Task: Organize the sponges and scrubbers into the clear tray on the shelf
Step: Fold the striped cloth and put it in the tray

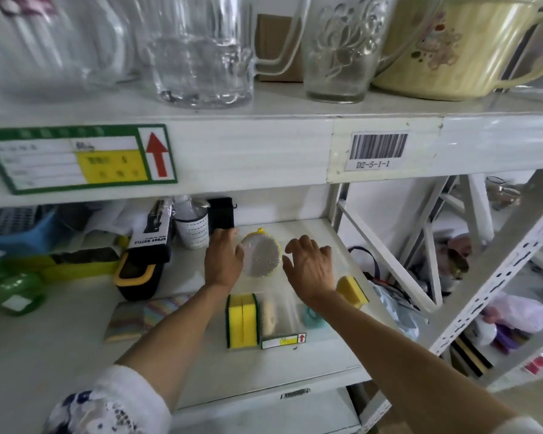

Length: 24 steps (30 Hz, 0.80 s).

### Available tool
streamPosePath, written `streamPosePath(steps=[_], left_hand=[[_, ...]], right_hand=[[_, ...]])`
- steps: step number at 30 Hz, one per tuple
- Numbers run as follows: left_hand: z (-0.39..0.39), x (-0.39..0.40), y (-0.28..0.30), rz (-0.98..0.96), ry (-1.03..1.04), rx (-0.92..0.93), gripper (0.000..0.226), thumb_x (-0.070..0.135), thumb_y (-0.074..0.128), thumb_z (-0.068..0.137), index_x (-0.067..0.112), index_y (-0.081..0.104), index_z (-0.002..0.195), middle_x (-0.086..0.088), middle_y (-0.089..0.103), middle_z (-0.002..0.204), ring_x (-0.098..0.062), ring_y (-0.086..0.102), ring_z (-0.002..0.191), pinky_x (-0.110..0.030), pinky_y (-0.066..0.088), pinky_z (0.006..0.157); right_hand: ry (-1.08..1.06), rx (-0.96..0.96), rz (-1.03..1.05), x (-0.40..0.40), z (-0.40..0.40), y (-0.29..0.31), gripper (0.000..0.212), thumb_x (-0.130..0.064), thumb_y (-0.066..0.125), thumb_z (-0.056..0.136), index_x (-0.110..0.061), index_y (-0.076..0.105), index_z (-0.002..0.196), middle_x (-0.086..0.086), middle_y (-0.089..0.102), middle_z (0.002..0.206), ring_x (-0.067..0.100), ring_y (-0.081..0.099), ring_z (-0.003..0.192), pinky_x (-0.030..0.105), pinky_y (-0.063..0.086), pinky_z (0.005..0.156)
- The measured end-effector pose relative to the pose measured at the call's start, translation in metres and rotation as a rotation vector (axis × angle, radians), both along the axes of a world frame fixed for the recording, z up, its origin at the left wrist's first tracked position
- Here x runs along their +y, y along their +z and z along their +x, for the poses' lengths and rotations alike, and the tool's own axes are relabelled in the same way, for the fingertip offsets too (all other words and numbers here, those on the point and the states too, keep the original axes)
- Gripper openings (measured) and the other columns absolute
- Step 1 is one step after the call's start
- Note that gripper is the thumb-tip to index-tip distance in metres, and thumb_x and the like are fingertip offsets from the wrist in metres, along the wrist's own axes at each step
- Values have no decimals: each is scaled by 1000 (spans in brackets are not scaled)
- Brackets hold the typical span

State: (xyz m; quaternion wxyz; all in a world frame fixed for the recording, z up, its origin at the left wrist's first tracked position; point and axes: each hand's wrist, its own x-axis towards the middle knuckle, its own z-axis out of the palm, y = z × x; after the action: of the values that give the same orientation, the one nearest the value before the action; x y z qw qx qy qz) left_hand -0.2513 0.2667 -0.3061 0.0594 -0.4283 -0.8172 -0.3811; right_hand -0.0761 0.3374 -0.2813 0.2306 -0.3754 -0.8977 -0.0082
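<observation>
Head view looks down at a white shelf (76,339). Left hand (223,261) touches the left edge of a round silver scrubber (261,256) with loose fingers. Right hand (309,264) hovers beside it, fingers spread apart. Nearer, a clear tray (287,303) holds yellow sponges (242,319). Another yellow sponge (351,289) sits at its right.
</observation>
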Motion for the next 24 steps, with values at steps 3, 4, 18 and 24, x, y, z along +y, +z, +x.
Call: streamPosePath(steps=[3,4,18,24], left_hand=[[-10,-30,-5,93,-8,-11,30,4,54,82,14,61,110,-10,61,108,-29,64,98,-42,54,82],[-14,-40,-7,102,-1,-12,30,5,53,82,15,62,109,-8,61,107,-26,64,95,-40,55,81],[-101,-201,-54,-266,469,-136,27,17,55,85,7,60,110,-18,62,112,-36,53,110,-43,46,88],[-116,-218,-65,-484,491,-358,47,28,49,95,11,44,138,-18,46,136,-36,43,128,-45,41,103]], right_hand=[[95,65,-10,-20,-30,5,16,-22,60,85,-13,66,96,8,64,92,30,62,84,41,44,74],[123,70,-11,-27,-40,6,16,-21,59,83,-13,66,95,8,64,92,31,63,85,41,44,74],[418,-461,-332,-128,-153,-20,44,-23,51,94,-9,44,135,16,47,132,35,48,123,43,41,99],[455,-559,-340,-134,-172,-46,57,-32,53,91,-13,35,142,15,45,135,36,47,123,46,42,98]])
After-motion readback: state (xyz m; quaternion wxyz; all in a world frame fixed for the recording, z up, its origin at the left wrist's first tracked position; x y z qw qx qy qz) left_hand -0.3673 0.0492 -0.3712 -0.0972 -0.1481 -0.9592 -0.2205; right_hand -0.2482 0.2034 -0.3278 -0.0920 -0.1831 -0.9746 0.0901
